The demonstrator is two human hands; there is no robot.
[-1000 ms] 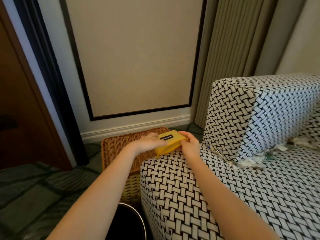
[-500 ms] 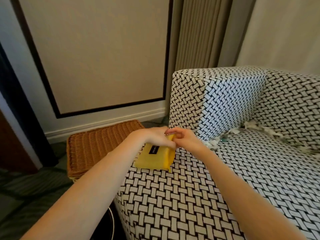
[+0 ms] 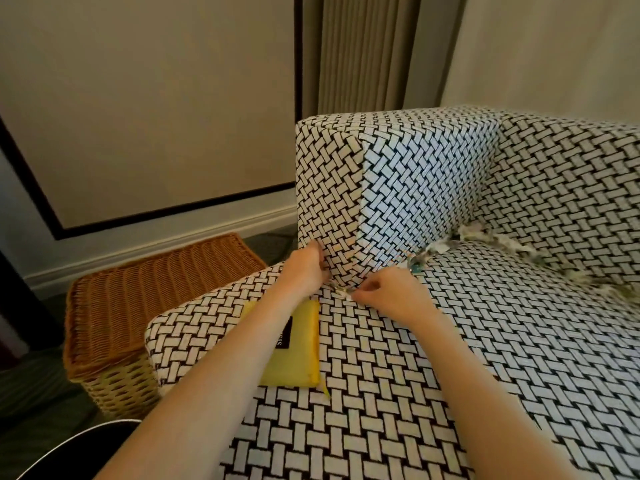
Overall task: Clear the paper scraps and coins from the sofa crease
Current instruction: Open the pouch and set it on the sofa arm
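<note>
Clearing looks barely begun: the right hand (image 3: 391, 297) pinches a scrap (image 3: 344, 293) at the near end of the sofa crease (image 3: 433, 254), the left hand (image 3: 306, 268) presses the armrest (image 3: 398, 188), its fingers' hold impossible to tell, and many paper scraps (image 3: 485, 237) lie farther along.

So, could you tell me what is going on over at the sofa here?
A person is picking debris out of the sofa crease. The right hand pinches a small paper scrap at the front end of the crease, while the left hand rests against the foot of the armrest. More scraps line the crease farther back. A yellow pouch lies on the seat under the left forearm.
</note>
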